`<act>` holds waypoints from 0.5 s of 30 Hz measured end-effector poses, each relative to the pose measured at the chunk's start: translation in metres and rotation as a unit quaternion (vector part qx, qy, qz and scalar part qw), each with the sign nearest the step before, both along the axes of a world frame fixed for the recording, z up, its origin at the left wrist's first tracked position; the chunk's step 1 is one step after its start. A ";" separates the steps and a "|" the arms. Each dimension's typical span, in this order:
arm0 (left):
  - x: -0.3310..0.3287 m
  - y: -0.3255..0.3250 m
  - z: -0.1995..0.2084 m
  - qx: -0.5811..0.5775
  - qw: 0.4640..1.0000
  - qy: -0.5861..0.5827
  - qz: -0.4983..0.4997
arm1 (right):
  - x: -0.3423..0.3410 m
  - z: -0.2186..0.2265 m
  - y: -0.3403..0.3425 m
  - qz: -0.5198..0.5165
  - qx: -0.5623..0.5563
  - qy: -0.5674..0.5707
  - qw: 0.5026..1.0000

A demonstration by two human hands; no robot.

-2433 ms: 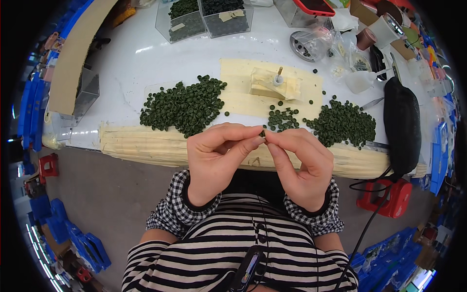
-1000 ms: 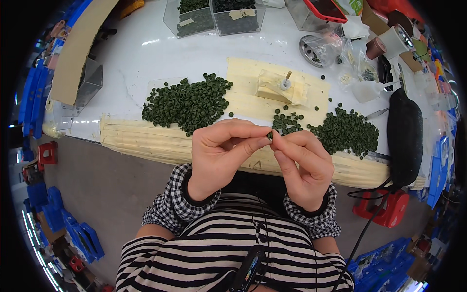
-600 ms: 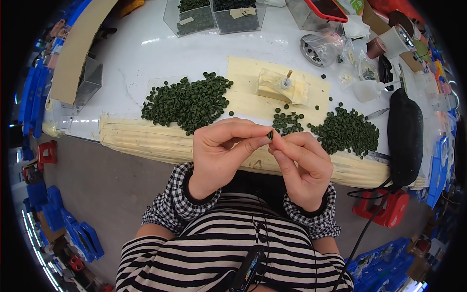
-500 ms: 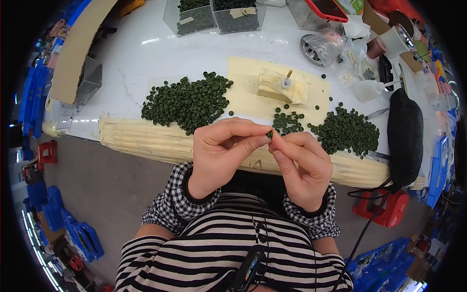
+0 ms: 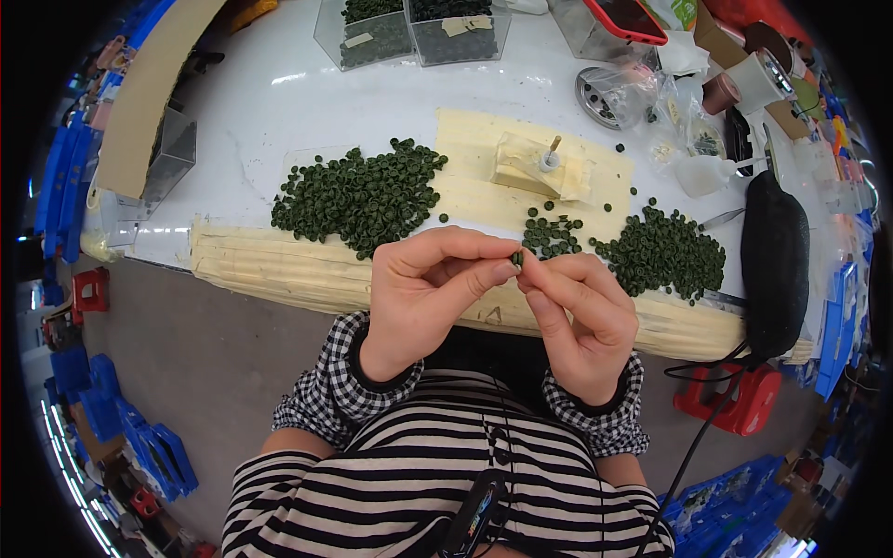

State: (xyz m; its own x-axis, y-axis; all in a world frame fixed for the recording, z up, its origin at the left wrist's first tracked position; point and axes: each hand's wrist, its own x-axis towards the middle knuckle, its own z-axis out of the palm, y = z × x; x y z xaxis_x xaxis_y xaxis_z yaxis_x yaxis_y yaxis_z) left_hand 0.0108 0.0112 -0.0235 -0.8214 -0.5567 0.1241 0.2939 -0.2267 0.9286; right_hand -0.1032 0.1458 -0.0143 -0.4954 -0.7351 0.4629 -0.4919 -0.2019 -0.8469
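Now, the left hand [image 5: 419,284] pinches one small green disc [image 5: 518,259] between thumb and forefinger; the right hand [image 5: 591,316] meets it with a fingertip, presumably steadying so tiny a part, though whether it clamps too, I can't tell. Just beyond, three groups of discs [image 5: 358,200], too many to count, lie near, likely for easy reach. Then one taped block [image 5: 521,167], and farther off, two clear bins [image 5: 460,48].
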 end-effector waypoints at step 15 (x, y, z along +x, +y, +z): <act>0.000 0.001 -0.002 -0.007 1.000 0.006 0.016 | 0.001 0.000 0.000 -0.003 0.006 0.009 1.000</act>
State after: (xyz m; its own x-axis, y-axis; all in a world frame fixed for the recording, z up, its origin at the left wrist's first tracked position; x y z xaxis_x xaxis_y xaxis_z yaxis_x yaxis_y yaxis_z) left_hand 0.0104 0.0124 -0.0257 -0.8018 -0.5807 0.1415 0.3111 -0.2033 0.9284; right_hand -0.1023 0.1455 -0.0138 -0.4906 -0.7383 0.4628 -0.5087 -0.1885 -0.8400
